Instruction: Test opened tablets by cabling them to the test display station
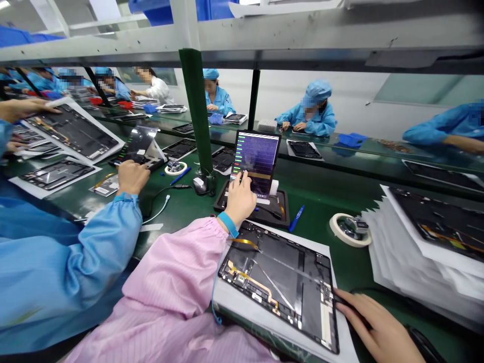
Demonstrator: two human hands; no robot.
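My left hand (241,200), a blue band at its wrist, reaches forward with its fingertips on the lit screen (257,159) that leans upright in a black stand (285,214). Its fingers are stretched out and hold nothing. In front of me an opened tablet housing (280,267), with gold ribbon cables and a dark interior, lies on white sheets. My right hand (372,320) is at the housing's right edge. Its thumb and fingers close around a slim black plug (343,298) against that edge; the plug is mostly covered by the fingers.
Right of me stands a stack of paper sheets (401,252) topped by another housing (442,217). A tape roll (350,230) with small parts and a blue pen (297,218) lie nearby. A co-worker's blue sleeve (102,247) is close on my left. A green post (196,111) and overhead shelf (302,38) stand ahead.
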